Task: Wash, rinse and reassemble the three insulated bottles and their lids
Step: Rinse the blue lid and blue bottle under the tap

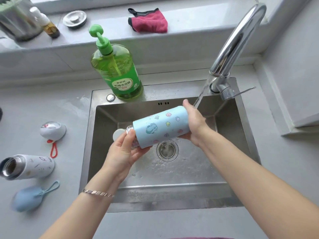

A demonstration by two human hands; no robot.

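Note:
A light blue bottle [159, 125] with cartoon prints lies nearly sideways over the sink [240, 140], its steel neck pointing left. My left hand [123, 150] grips the neck end. My right hand [194, 121] grips its base, under the running water from the tap [236, 49]. A white round lid [117, 134] shows behind my left fingers inside the sink. On the counter at left, a white bottle [28, 167] lies open on its side, with a white lid [52, 129] on a red loop and a blue lid [26, 198] with a blue loop.
A green pump bottle of dish soap [119, 69] stands on the sink's back rim. On the ledge behind are a pink cloth [148, 20], a metal sink stopper [75, 18], a small amber bottle [49, 25] and a steel container [16, 19]. The drain [167, 150] takes the water.

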